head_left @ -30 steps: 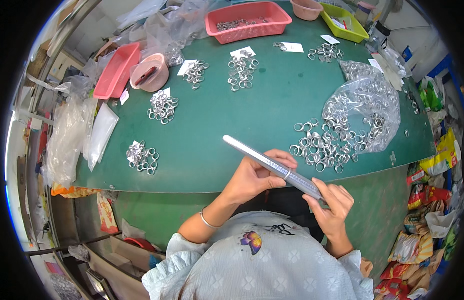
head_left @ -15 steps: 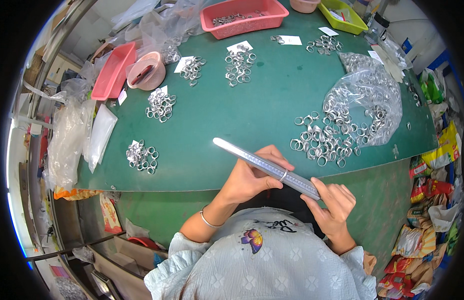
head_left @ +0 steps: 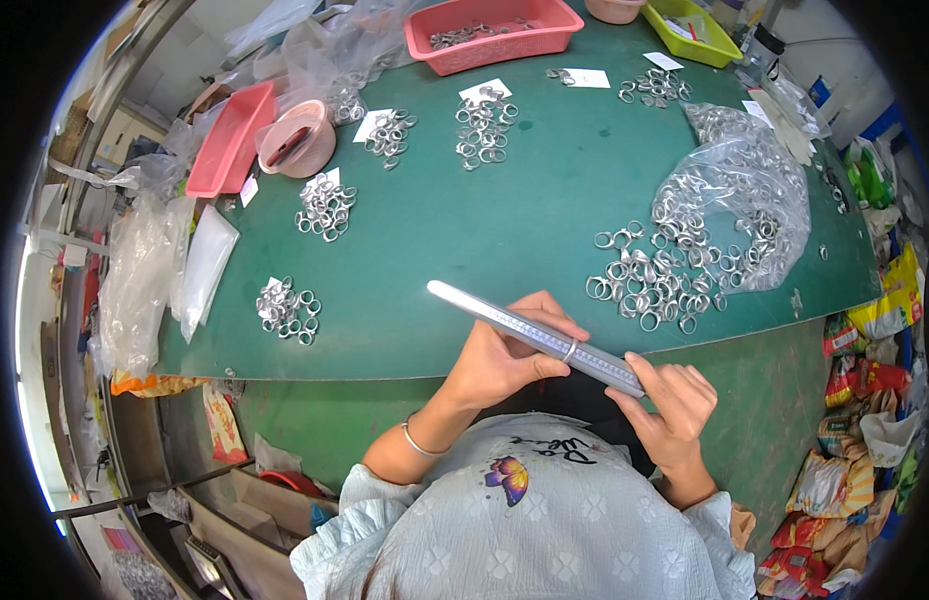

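A metal ring mandrel point(head_left: 517, 325) with fine markings along its face slants across in front of me, its tip up and to the left. One silver ring point(head_left: 571, 351) sits around it toward the thick end. The fingers and thumb of my left hand point(head_left: 497, 362) are closed on that ring, touching the mandrel too. At the thick lower end, my right hand point(head_left: 672, 408) pinches the mandrel between thumb and fingers. A loose heap of silver rings point(head_left: 653, 285) lies to the right, spilling from a clear plastic bag point(head_left: 777, 212) full of rings.
Small ring piles with white paper slips stand around the green table point(head_left: 405, 240), such as one pile point(head_left: 289, 310) at left. Pink baskets point(head_left: 493, 50), a pink tub point(head_left: 303, 148) and a yellow-green basket point(head_left: 720, 45) line its back. Colourful packages point(head_left: 835, 480) are stacked at right.
The view has shifted very slightly. Both hands keep the same hold on the mandrel and ring, which stay in nearly the same place.
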`<state>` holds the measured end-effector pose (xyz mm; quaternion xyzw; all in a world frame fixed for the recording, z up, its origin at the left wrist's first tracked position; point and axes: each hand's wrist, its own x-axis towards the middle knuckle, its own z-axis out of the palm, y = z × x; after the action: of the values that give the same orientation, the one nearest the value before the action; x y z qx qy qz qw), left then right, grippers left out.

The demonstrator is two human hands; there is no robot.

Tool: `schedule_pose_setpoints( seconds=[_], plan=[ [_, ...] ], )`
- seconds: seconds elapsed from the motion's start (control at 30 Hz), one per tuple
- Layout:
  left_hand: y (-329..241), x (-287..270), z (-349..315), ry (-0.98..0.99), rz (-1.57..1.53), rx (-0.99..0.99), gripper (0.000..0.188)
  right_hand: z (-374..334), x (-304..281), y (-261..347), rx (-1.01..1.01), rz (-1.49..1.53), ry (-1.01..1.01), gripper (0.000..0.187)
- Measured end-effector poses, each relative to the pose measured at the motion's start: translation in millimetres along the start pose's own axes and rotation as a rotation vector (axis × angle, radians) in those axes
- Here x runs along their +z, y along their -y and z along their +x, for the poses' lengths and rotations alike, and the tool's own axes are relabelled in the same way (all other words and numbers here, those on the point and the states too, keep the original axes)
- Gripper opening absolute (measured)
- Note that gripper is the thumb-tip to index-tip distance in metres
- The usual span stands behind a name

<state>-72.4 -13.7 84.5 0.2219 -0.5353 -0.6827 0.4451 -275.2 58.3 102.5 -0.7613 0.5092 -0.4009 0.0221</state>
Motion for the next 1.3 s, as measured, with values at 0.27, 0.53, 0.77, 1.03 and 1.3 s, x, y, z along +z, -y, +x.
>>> schedule_pose_setpoints(
  seconds=[0.27,0.53,0.77,1.03,1.3],
  plan=[
    [7.7,15.9,-9.8,-0.139,-0.143,0.033,0.024,2.9,1.9,0.5,-0.028,-0.050,0.017,0.042],
    [8.4,-3.9,-8.5,-0.487,-0.340,0.213,0.025,8.0,-7.3,-8.0,0.154,0.118,0.106,0.035],
    [1.4,-12.4,2.6,-0.430,-0.428,0.114,0.030,7.9,2.8,-9.8,0.471,0.472,0.153,0.030],
    [-5.7,-36.1,9.7,-0.517,-0.726,-0.015,0.030,-3.7,-9.6,-29.5,0.671,0.556,0.136,0.024],
    [-13.2,-18.7,16.1,-0.402,-1.129,-0.248,0.037,-18.1,-1.1,-37.9,0.934,1.014,0.075,0.031]
  ],
)
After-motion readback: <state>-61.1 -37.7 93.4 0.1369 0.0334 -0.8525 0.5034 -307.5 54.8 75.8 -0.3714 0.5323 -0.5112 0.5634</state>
